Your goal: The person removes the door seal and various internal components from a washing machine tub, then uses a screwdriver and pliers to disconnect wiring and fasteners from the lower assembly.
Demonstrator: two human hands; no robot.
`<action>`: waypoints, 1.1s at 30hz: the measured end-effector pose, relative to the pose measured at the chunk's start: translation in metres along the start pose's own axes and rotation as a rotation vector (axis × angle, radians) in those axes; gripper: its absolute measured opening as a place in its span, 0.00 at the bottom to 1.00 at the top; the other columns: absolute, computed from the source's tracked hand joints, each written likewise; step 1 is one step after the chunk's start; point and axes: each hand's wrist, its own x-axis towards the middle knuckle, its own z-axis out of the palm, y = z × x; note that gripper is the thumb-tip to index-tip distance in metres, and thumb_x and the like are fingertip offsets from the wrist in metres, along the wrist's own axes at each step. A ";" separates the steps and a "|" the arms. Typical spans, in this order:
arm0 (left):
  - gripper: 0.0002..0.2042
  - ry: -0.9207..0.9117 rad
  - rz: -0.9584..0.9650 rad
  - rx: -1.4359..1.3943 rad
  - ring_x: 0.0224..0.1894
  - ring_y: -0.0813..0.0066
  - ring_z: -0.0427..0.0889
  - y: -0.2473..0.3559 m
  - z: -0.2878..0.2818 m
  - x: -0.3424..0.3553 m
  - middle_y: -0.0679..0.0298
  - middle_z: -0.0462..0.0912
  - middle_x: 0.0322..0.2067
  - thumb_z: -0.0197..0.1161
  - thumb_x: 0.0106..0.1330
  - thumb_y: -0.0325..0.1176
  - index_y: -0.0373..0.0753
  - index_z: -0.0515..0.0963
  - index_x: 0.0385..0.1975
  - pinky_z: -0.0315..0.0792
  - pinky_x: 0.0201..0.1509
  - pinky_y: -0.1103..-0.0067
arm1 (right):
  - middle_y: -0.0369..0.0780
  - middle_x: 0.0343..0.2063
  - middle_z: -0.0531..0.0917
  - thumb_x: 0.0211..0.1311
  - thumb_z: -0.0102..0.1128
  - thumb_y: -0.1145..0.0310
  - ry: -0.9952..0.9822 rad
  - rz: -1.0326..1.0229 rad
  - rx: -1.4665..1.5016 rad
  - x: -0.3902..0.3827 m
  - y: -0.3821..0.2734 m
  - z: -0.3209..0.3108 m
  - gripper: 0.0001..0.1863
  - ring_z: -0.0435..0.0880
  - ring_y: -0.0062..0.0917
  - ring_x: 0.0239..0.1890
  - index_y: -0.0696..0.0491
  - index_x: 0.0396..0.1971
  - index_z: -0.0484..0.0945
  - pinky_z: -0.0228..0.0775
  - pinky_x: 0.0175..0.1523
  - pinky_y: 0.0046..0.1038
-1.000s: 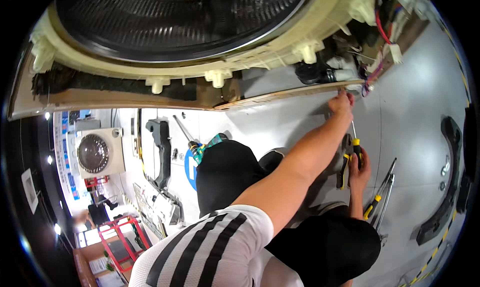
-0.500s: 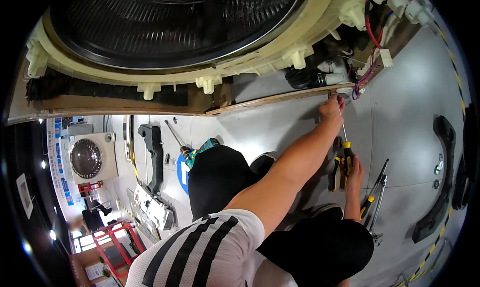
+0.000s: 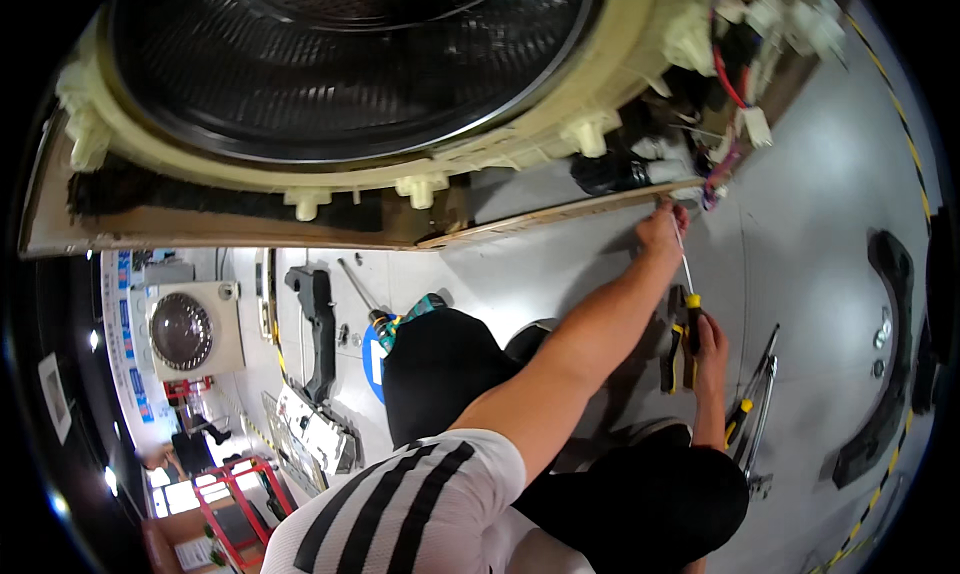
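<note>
My left hand [image 3: 662, 229] is closed at the lower edge of a wooden board [image 3: 560, 209] on the washing machine, beside the upper end of a screwdriver's thin shaft; what its fingertips pinch is too small to make out. My right hand [image 3: 711, 349] grips the yellow-and-black handle of that screwdriver [image 3: 694, 309], shaft pointing up toward my left fingers. Yellow-and-black pliers [image 3: 672, 359] lie just left of my right hand. Above are the steel drum [image 3: 340, 84], its cream plastic tub rim [image 3: 660, 24], a black hose [image 3: 600, 174] and coloured wires [image 3: 730, 89].
A teal power tool [image 3: 420, 309], black curved parts [image 3: 320, 334] [image 3: 890, 294] and metal tools [image 3: 765, 404] lie on the grey floor [image 3: 800, 224] around my knees. A white washer [image 3: 195, 329], a red frame [image 3: 230, 494] and another person [image 3: 160, 459] are at the left.
My hands and the screwdriver have moved slightly left and downward in the picture along with the whole scene, as the view shifts. My grip looks much the same.
</note>
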 end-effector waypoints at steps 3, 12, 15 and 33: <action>0.05 0.020 -0.068 -0.086 0.27 0.69 0.77 0.000 0.009 -0.007 0.59 0.74 0.29 0.57 0.60 0.27 0.34 0.69 0.32 0.78 0.29 0.76 | 0.35 0.32 0.77 0.61 0.55 0.67 -0.058 -0.171 -0.173 0.009 0.015 -0.014 0.17 0.71 0.14 0.32 0.59 0.48 0.70 0.65 0.36 0.17; 0.05 -0.100 -0.025 0.129 0.22 0.72 0.78 0.016 -0.007 -0.011 0.59 0.79 0.23 0.55 0.61 0.28 0.35 0.72 0.24 0.74 0.24 0.77 | 0.45 0.32 0.75 0.47 0.60 0.75 0.122 -0.478 -0.583 -0.014 -0.001 0.006 0.20 0.77 0.37 0.33 0.56 0.43 0.69 0.69 0.39 0.31; 0.07 -0.164 -0.010 0.398 0.29 0.70 0.79 0.023 -0.009 -0.022 0.57 0.79 0.31 0.50 0.65 0.31 0.34 0.70 0.30 0.76 0.34 0.72 | 0.44 0.31 0.76 0.47 0.60 0.74 0.160 -0.453 -0.523 -0.022 0.006 0.005 0.19 0.77 0.36 0.33 0.56 0.42 0.70 0.69 0.40 0.31; 0.04 -0.295 0.107 0.394 0.30 0.73 0.71 0.030 0.034 -0.074 0.62 0.74 0.29 0.52 0.56 0.22 0.37 0.70 0.30 0.71 0.42 0.74 | 0.35 0.28 0.77 0.49 0.63 0.65 0.270 -0.201 -0.025 -0.004 -0.005 -0.042 0.17 0.75 0.17 0.24 0.55 0.39 0.75 0.68 0.28 0.21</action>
